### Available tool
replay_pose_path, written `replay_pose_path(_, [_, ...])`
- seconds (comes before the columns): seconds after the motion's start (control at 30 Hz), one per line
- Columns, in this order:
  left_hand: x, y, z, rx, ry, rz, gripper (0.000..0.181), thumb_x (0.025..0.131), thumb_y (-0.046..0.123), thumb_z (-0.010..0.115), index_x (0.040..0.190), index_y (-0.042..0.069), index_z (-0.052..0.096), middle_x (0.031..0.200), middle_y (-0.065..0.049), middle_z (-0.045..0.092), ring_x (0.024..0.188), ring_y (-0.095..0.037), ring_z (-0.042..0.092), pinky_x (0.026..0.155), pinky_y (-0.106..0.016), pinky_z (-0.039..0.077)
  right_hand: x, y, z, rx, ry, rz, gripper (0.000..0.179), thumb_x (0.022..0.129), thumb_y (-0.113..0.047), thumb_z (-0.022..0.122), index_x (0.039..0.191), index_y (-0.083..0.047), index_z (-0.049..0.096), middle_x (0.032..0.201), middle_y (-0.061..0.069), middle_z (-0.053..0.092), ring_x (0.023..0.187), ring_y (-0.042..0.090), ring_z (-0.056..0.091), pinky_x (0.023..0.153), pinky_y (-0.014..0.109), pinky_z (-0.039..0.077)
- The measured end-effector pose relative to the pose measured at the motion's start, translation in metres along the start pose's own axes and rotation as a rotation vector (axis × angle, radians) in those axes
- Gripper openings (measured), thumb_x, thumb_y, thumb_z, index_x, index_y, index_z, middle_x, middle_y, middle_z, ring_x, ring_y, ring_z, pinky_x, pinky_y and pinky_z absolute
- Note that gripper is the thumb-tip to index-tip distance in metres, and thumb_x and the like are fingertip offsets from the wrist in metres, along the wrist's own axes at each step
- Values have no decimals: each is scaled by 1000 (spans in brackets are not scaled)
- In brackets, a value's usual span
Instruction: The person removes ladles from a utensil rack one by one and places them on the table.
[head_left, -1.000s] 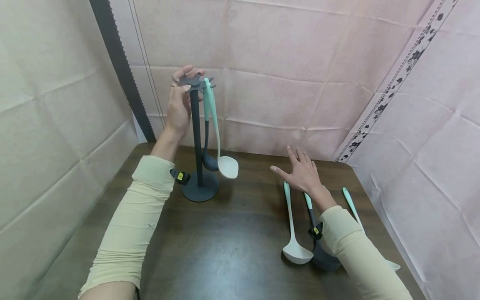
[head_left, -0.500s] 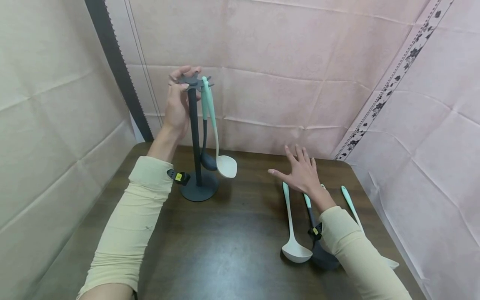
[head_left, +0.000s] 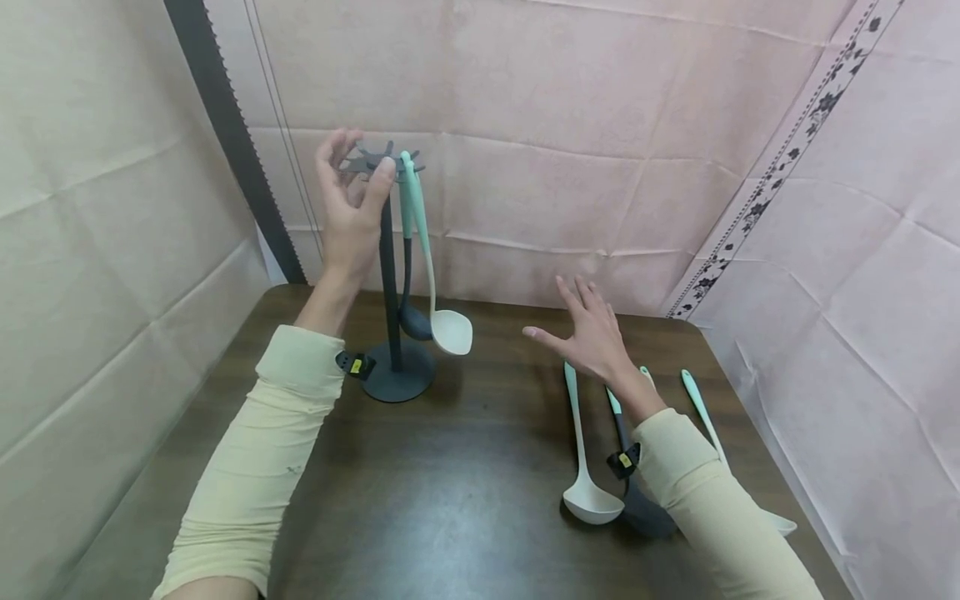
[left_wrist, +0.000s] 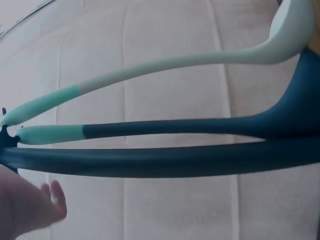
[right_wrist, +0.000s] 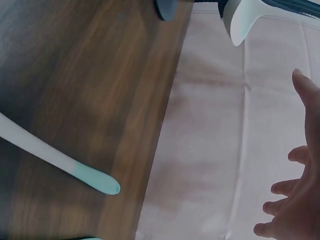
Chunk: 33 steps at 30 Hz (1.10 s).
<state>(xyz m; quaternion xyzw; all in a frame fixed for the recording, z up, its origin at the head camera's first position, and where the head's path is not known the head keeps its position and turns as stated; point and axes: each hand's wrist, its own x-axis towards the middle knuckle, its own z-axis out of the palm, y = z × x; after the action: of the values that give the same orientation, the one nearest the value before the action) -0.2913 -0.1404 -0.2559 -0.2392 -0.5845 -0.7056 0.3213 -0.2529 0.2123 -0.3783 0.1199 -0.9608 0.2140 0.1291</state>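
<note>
My left hand (head_left: 351, 200) is at the top of a dark utensil stand (head_left: 392, 275), thumb against its hub and fingers curled behind the hooks. From the hooks hang a dark ladle (head_left: 414, 319) and a white spoon-like utensil (head_left: 452, 333), both with mint handles. In the left wrist view, the dark ladle's shaft (left_wrist: 175, 126) runs beside the pole (left_wrist: 175, 162). My right hand (head_left: 596, 337) holds nothing, fingers spread and thumb out, over the table's back right. A white ladle (head_left: 591, 502) lies just in front of it, mint handle pointing away.
A dark utensil (head_left: 647, 510), partly under my right forearm, lies beside the white ladle on the brown table (head_left: 465, 450). Another mint handle (head_left: 697, 400) leads to a white end (head_left: 780, 522) farther right. Pale cloth (head_left: 540, 208) stands behind the table and along both sides.
My left hand has turned about the top of the stand, its thumb now across the front of the hub. My right hand has shifted slightly left and away.
</note>
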Motion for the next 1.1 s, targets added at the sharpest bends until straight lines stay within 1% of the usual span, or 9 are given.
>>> replay_pose_path(0.2, [-3, 27, 4, 250, 35, 37, 63, 96, 31, 63, 147, -2, 45, 149, -15, 53, 137, -26, 50, 108, -38, 44, -1, -7, -3, 11, 14, -10, 104, 88, -75, 68, 170, -29, 23, 178, 10, 12, 164, 31, 4, 126, 64, 8])
replay_pose_path(0.3, [2, 24, 1, 331, 13, 29, 63, 98, 34, 60, 150, 1, 45, 150, -13, 55, 137, -24, 51, 107, -37, 43, -1, -9, -4, 13, 33, -18, 103, 88, -75, 67, 170, -30, 24, 177, 10, 14, 164, 31, 3, 126, 63, 8])
replay_pose_path(0.4, [9, 9, -5, 344, -37, 12, 63, 104, 36, 57, 156, 7, 40, 152, -6, 56, 138, -19, 50, 107, -34, 42, -1, -13, -7, 16, 58, -30, 101, 88, -75, 68, 169, -31, 25, 177, 10, 16, 164, 31, 5, 126, 64, 9])
replay_pose_path(0.53, [17, -6, -15, 294, -131, 11, 57, 111, 33, 49, 161, 13, 32, 155, -3, 53, 144, -16, 46, 116, -33, 35, -2, -19, -8, 39, 75, -52, 98, 89, -73, 68, 169, -32, 29, 177, 9, 17, 164, 32, 7, 125, 67, 11])
replay_pose_path(0.67, [22, -13, -23, 205, -200, 1, 46, 115, 33, 33, 158, 18, 34, 156, -3, 52, 147, -17, 42, 118, -38, 34, -4, -27, -9, 76, 90, -62, 95, 89, -72, 69, 167, -33, 32, 177, 5, 18, 163, 33, 10, 124, 68, 14])
replay_pose_path(0.87, [26, -18, -24, 105, -227, -15, 51, 113, 35, 11, 151, 23, 43, 152, 1, 57, 141, -20, 52, 110, -46, 41, -4, -33, -10, 97, 103, -72, 93, 89, -71, 70, 167, -35, 33, 176, 1, 19, 163, 31, 12, 121, 70, 19])
replay_pose_path(0.93, [26, -18, -22, 74, -230, -31, 53, 113, 34, 8, 150, 24, 44, 151, -1, 57, 142, -19, 52, 113, -47, 39, -4, -35, -11, 105, 102, -75, 92, 89, -72, 69, 166, -36, 33, 176, -1, 19, 163, 28, 11, 120, 71, 21])
replay_pose_path(1.07, [25, -16, -18, -15, -233, -115, 52, 115, 37, 9, 152, 28, 45, 155, -3, 54, 144, -18, 49, 120, -50, 31, -5, -41, -12, 123, 102, -87, 92, 89, -73, 69, 166, -38, 33, 176, -4, 19, 163, 23, 8, 120, 71, 21])
replay_pose_path(1.1, [25, -15, -18, -52, -238, -138, 51, 116, 38, 11, 153, 27, 44, 157, -5, 52, 150, -18, 42, 123, -52, 27, -5, -43, -12, 125, 105, -92, 91, 89, -73, 69, 166, -38, 34, 176, -4, 19, 163, 23, 8, 120, 71, 21])
